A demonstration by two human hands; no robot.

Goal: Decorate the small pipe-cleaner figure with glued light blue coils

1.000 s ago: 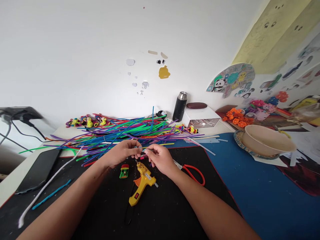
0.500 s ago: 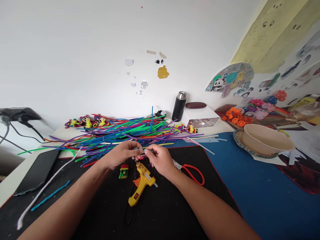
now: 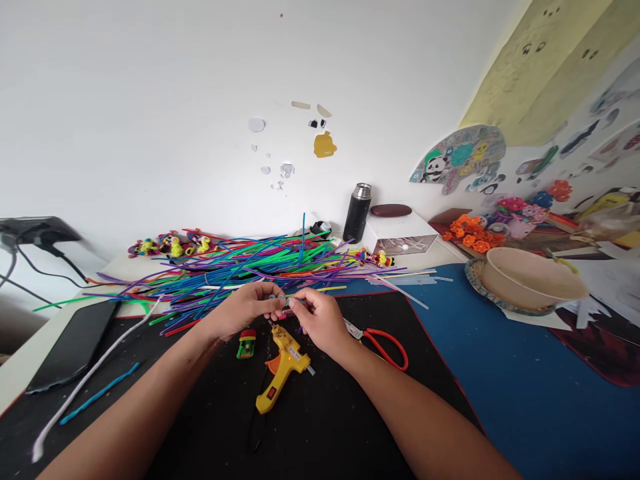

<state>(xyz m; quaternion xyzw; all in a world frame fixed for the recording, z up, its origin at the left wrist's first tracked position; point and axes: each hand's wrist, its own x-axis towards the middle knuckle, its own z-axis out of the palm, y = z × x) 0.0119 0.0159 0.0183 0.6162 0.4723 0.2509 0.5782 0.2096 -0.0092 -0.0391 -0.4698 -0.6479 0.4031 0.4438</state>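
Barely a shift since half a second ago: everything lying about has slid a touch leftward in view, while my two hands sit in almost the same spot at the centre of the frame. So, left hand (image 3: 251, 309) pinching with thumb and forefinger, right hand (image 3: 321, 318) pinching just beside it, the tips nearly meeting on a small blue-grey piece (image 3: 281, 299). Most of it hides behind my fingers; I can't tell its full shape.

How does it handle? Next to weightless, I'd judge, and soft outside. If it's kin to the fuzzy stems (image 3: 290, 257) heaped across the middle of the frame, there's probably a bendable wire inside: not slippery, not brittle, but easily squashed. Best hold: fingertips only, lightly, at the ends, leaving the middle uncrushed.

Just below my fingertips, a pink bit shows, and under that lies the yellow glue gun (image 3: 284, 367), lower middle, nozzle pointing up towards me pinching. Could be hot, can't tell; knuckles best kept clear. Left of it, a little green-and-red figure (image 3: 246, 345); right of centre, the red-handled tool (image 3: 393, 348), partly behind my wrist.
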